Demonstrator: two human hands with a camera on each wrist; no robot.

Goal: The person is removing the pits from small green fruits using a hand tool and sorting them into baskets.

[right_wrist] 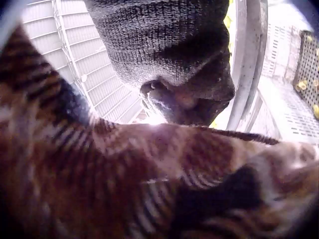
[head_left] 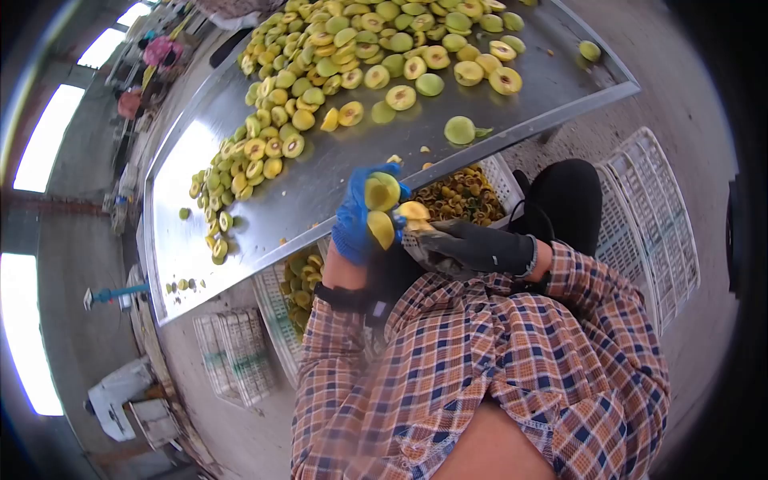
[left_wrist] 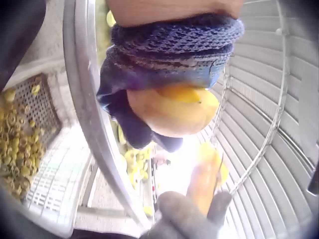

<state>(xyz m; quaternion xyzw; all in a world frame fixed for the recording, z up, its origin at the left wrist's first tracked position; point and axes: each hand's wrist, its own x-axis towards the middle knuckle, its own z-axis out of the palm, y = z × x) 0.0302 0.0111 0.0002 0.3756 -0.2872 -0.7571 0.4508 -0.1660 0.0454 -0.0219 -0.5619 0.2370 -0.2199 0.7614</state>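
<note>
My left hand, in a blue glove, holds green-yellow fruit halves just past the table's near edge. One rounded half sits above a second yellow piece. In the left wrist view its fingers curl around a pale yellow fruit. Close beside it, my right hand, in a dark grey glove, pinches a yellow-orange piece. A thin dark edge shows along that piece in the left wrist view; I cannot tell whether it is a blade. In the right wrist view the knitted glove hides its own fingers.
A metal table with a raised rim carries a large heap of halved fruit. Below its edge stand a white crate of brownish scraps and another holding fruit pieces. Stacked white crates stand on the right.
</note>
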